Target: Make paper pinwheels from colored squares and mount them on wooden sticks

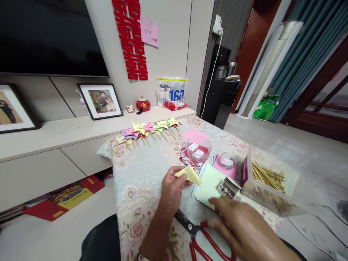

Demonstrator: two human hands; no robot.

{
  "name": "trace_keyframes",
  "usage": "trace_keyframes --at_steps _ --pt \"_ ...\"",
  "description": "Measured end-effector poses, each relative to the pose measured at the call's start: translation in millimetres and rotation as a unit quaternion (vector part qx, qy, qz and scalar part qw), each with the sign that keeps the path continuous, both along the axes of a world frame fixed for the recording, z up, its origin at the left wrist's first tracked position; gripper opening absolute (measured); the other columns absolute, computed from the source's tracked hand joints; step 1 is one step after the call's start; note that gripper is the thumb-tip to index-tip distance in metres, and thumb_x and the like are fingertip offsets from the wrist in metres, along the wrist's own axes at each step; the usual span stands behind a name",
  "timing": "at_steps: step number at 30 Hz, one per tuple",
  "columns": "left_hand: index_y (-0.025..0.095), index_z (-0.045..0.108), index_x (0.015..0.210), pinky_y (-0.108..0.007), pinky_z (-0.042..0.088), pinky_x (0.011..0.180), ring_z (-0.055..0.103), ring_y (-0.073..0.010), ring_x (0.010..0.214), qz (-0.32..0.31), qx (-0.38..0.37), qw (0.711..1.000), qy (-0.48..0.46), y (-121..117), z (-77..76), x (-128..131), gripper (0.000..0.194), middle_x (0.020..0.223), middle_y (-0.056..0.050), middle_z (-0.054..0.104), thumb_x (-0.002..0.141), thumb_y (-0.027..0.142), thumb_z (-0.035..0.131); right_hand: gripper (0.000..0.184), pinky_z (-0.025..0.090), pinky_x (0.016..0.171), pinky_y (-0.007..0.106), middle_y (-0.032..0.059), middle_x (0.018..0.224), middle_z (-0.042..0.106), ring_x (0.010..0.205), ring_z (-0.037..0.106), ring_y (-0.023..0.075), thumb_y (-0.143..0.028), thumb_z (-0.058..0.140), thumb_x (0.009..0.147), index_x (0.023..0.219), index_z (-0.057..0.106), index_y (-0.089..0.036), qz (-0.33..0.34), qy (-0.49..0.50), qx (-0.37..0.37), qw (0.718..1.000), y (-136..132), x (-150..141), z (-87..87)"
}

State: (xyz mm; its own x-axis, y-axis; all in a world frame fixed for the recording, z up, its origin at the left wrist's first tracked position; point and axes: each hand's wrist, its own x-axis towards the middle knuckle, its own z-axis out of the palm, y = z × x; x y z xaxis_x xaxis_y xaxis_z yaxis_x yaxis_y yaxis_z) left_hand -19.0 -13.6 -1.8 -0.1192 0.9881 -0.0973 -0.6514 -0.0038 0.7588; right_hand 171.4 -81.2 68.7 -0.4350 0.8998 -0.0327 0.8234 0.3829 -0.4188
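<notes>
My left hand (176, 185) pinches a folded piece of pale yellow paper (190, 175) between thumb and fingers. Below it lies a pair of scissors (190, 227) with red handles and dark blades, partly behind my left wrist. Over the scissor handles hovers my right hand (233, 221), blurred, its fingers apart and curved with nothing visible in them. A stack of pale green paper (210, 183) lies between the hands, and on it stands an open small box (228, 188) of metal pins or fasteners.
Several finished paper pinwheels (148, 127) on sticks lie along the far table edge. A clear round tub (208, 145) holds small white boxes. To the right, a plastic bin (272, 195) contains many thin sticks. The floral tablecloth (141, 170) covers the table.
</notes>
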Motion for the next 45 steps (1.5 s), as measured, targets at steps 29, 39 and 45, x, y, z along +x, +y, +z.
trace_keyframes --at_steps 29,39,45 --pt "0.015 0.063 0.094 -0.024 0.048 0.055 0.059 -0.0108 0.053 -0.104 0.053 0.982 0.151 -5 -13.3 10 0.026 0.073 0.0 0.068 0.075 0.029 0.075 0.018 0.041 0.055 0.024 0.0012 0.068 0.068 0.06 0.057 0.0158 -0.026 0.06 0.081 0.087 0.075 -0.019 -0.052 0.381 -0.08 0.919 88 -17 -37.9" --pt "0.016 0.066 0.097 -0.026 0.052 0.056 0.06 -0.0147 0.065 -0.106 0.071 0.988 0.093 -7 -3.8 13 0.034 0.083 -0.005 0.067 0.077 0.042 0.074 0.017 0.04 0.055 0.026 -0.004 0.056 0.055 0.055 0.052 0.0133 -0.031 0.068 0.077 0.067 0.061 -0.019 -0.09 0.476 -0.114 0.868 93 -15 -44.6" --pt "0.016 0.063 0.093 -0.026 0.051 0.056 0.06 -0.0142 0.062 -0.087 0.041 0.991 0.095 -7 -9.2 14 0.029 0.077 -0.003 0.067 0.079 0.039 0.073 0.021 0.04 0.055 0.025 -0.004 0.055 0.056 0.053 0.052 0.0126 -0.032 0.07 0.076 0.065 0.057 -0.019 -0.082 0.477 -0.155 0.861 90 -17 -42.2"
